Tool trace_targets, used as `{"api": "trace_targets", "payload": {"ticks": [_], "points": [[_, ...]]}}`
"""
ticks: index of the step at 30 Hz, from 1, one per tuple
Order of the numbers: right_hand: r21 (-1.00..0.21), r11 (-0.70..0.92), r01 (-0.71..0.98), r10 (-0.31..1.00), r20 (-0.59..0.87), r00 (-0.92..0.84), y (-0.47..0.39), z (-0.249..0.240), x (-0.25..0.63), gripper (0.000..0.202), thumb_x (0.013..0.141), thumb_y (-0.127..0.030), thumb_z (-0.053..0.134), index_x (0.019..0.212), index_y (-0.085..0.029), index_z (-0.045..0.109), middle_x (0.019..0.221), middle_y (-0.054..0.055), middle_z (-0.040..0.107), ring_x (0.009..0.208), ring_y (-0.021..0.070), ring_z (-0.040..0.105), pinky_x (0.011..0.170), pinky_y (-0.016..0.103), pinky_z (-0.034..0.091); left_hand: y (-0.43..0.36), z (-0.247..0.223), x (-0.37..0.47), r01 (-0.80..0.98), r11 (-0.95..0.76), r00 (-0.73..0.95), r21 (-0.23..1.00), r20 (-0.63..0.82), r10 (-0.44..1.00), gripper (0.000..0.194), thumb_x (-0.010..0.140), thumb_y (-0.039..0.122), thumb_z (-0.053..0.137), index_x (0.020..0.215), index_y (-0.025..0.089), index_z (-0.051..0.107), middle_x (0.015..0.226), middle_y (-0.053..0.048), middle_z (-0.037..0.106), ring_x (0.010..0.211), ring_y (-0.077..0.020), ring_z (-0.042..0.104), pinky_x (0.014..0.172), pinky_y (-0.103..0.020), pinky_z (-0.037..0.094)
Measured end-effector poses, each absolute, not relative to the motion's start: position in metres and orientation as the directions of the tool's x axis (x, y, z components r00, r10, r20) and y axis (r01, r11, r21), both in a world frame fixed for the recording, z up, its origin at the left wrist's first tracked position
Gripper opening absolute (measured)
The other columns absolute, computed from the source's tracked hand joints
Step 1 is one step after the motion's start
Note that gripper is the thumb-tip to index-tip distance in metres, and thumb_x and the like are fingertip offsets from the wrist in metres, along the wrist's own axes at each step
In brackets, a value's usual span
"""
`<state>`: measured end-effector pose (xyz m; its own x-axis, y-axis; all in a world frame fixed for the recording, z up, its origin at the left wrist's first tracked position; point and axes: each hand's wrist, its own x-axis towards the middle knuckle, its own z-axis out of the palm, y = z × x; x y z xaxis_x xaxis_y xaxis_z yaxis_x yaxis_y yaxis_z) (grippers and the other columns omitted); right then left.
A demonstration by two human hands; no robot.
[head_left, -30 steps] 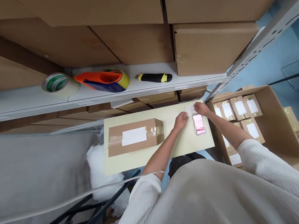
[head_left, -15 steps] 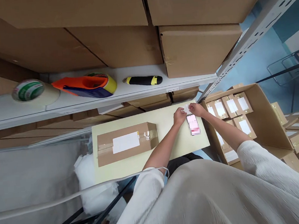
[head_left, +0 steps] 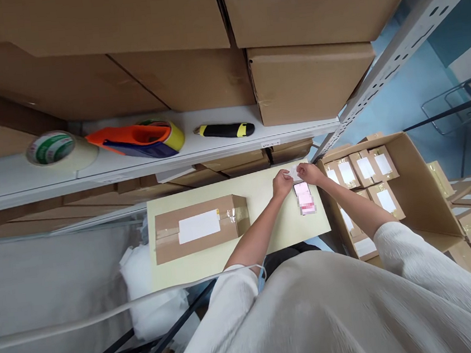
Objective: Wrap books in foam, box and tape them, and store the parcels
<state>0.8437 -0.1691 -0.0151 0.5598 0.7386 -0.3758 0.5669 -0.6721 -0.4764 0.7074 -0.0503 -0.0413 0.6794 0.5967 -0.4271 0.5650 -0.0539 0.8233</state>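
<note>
Between my two hands is a small piece of white paper (head_left: pixel 293 174), pinched at its sides above the far right part of the table (head_left: pixel 261 178). My left hand (head_left: pixel 282 183) is closed on its left edge, my right hand (head_left: pixel 309 173) on its right edge. What the paper carries is too small to make out. Just below it lies a phone (head_left: pixel 304 197) with a lit pink screen, partly blurred. To the left on the same table sits a taped cardboard box (head_left: pixel 201 228) bearing a white label (head_left: pixel 199 226).
Above the table runs a shelf (head_left: pixel 215 145) with a tape roll (head_left: pixel 54 150), an orange tape dispenser (head_left: pixel 139 140), a box cutter (head_left: pixel 225 131) and large cartons. At right stands an open carton (head_left: pixel 424 190) holding several labelled boxes. A pale cable (head_left: pixel 106 312) crosses at lower left.
The view has shifted slightly, so the shelf and its tools appear a little lower. Both hands keep hold of the paper in nearly the same place.
</note>
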Motion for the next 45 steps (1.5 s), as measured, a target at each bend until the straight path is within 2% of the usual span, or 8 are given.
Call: {"api": "trace_targets", "payload": {"ticks": [7,15,20,29,38,45], "points": [[-0.431,-0.678,0.595,0.735,-0.382,0.560,-0.176,-0.014,0.848,0.016,0.099,-0.017,0.063,0.110,-0.022,0.073,0.108,0.006,0.081,0.100,0.0221,0.073,0.080,0.027,0.050,-0.047,-0.047,0.701,0.553,-0.031,0.681,0.832,-0.431,0.591,0.026,0.085,0.008,0.063,0.103,0.026,0.069,0.083,0.001,0.076,0.083,-0.0187,0.074,0.086,-0.032,0.058],[-0.311,-0.683,0.661,0.729,-0.341,0.593,-0.196,-0.004,0.862,0.026,0.099,-0.014,0.058,0.118,-0.020,0.074,0.122,0.011,0.080,0.110,0.0270,0.073,0.094,0.033,0.049,-0.040,-0.045,0.691,0.605,-0.130,0.654,0.786,-0.397,0.644,0.032,0.086,0.007,0.059,0.110,0.028,0.060,0.085,0.002,0.070,0.087,-0.0203,0.070,0.082,-0.031,0.052],[-0.264,-0.715,0.648,0.698,-0.329,0.636,-0.211,0.000,0.868,0.024,0.097,-0.013,0.060,0.115,-0.021,0.075,0.117,0.012,0.081,0.108,0.0289,0.073,0.096,0.035,0.045,-0.032,-0.040,0.688,0.641,-0.092,0.610,0.762,-0.433,0.664,0.037,0.084,0.007,0.064,0.113,0.029,0.056,0.088,0.002,0.069,0.091,-0.0222,0.070,0.081,-0.031,0.049],[-0.267,-0.761,0.591,0.648,-0.318,0.692,-0.226,0.001,0.865,0.024,0.099,-0.017,0.058,0.116,-0.022,0.074,0.112,0.012,0.082,0.106,0.0294,0.074,0.092,0.034,0.045,-0.007,-0.019,0.673,0.669,0.002,0.478,0.744,-0.431,0.765,0.039,0.084,0.008,0.063,0.114,0.029,0.050,0.083,0.003,0.065,0.087,-0.0221,0.069,0.078,-0.031,0.048],[-0.310,-0.820,0.480,0.566,-0.322,0.759,-0.241,-0.011,0.865,0.023,0.095,-0.017,0.062,0.112,-0.021,0.077,0.113,0.013,0.082,0.107,0.0317,0.076,0.090,0.035,0.051,0.007,0.007,0.654,0.639,-0.018,0.418,0.769,-0.327,0.848,0.037,0.084,0.009,0.063,0.113,0.028,0.049,0.084,0.004,0.063,0.088,-0.0197,0.071,0.084,-0.031,0.049],[-0.297,-0.833,0.467,0.550,-0.343,0.761,-0.249,-0.015,0.862,0.025,0.095,-0.016,0.060,0.114,-0.019,0.076,0.111,0.016,0.081,0.104,0.0318,0.074,0.085,0.034,0.050,0.008,0.029,0.631,0.559,0.024,0.379,0.829,-0.281,0.881,0.037,0.085,0.009,0.065,0.112,0.028,0.048,0.086,0.005,0.065,0.086,-0.0186,0.073,0.081,-0.030,0.051]]}}
